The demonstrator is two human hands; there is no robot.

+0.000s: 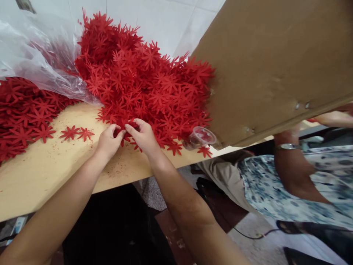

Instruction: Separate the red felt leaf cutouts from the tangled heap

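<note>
- the table [46,173] runs slantwise under you; its near edge passes just behind your wrists, and the bare wood to the left of your hands, dusted with red crumbs, is the widest open stretch.
- a brown board [275,62] leans in from the right, its lower edge hanging over the table's right end and closing off that side.
- the big heap of red flowers [146,81] fills the middle of the table and reaches right up to your fingertips, so there is little room ahead.
- a clear plastic bag [35,55] lies over the heap's left side, with a flatter spread of flowers [19,114] beneath it.
- another person's arm [292,173], wearing a watch, sits below the board on the right, well apart from you.
- your right hand [142,136] and left hand [109,141] meet at the heap's near edge, fingers of both pinched together on one flower [124,134].
- that flower is flat, red, with narrow pointed petals, mostly hidden by your fingers.
- a small clear cup [200,137] lies tipped just right of your right hand.
- two loose flowers [76,133] lie on bare wood to your left.
</note>
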